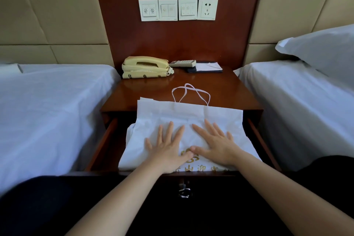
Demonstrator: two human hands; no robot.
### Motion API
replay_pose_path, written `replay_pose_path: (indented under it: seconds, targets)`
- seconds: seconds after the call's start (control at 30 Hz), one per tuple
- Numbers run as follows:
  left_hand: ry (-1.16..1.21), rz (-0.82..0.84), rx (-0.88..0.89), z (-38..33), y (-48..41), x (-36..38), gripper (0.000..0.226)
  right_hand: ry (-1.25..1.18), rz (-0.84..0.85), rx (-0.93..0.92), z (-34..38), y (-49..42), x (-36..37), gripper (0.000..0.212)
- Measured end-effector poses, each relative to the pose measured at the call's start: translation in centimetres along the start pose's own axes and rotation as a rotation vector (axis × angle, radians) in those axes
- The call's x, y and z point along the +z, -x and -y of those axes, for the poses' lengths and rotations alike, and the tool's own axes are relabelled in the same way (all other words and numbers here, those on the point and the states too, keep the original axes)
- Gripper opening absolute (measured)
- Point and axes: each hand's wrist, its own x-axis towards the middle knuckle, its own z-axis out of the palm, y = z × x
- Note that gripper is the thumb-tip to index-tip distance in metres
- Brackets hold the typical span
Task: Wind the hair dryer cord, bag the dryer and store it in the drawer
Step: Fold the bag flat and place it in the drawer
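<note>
Left hand (168,146) and right hand (214,143) flat, palms down, fingers spread, on the bag (191,117); thumbs apparently touching; forearms bare.

White bag (191,119) with gold print; reddish-brown drawer (99,145).

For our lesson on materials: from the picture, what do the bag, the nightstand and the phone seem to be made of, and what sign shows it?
Bag: thin matte white non-woven fabric or paper; it creases softly under the flat hands.
Nightstand: reddish wood or veneer, glossy lacquer; it reflects light.
Phone: cream plastic, smooth moulded shell, coiled cord.
</note>
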Motion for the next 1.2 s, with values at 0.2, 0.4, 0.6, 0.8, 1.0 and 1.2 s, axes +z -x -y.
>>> replay_pose_path:
  seconds: [0.2, 0.4, 0.6, 0.8, 1.0, 1.2]
  targets:
    - [0.081, 0.071, -0.028, -0.3, 0.9, 0.2, 0.088, -0.112, 0.061, 0.013, -0.1, 0.3, 0.0, 0.079]
    - [0.134, 0.113, -0.029, -0.2, 0.3, -0.3, 0.098, 0.044, -0.029, 0.063, -0.1, -2.3, -1.5, 0.071]
    - [-0.159, -0.16, 0.061, 1.0, -0.6, -0.8, 0.094, -0.025, -0.031, -0.017, 0.0, -3.9, -0.7, 0.07]
    - [0.049, -0.182, 0.237, 1.4, -3.4, -2.0, 0.07, 0.016, 0.005, 0.031, 0.1, -5.3, -1.2, 0.085]
    - [0.363, -0.033, 0.057, 2.0, -4.2, -2.2, 0.089, -0.042, 0.084, 0.114, 0.8, -6.4, -1.2, 0.075]
    - [0.293, 0.096, -0.098, 2.0, -4.7, -2.9, 0.108, -0.16, 0.165, 0.181, 1.0, -7.6, -1.5, 0.08]
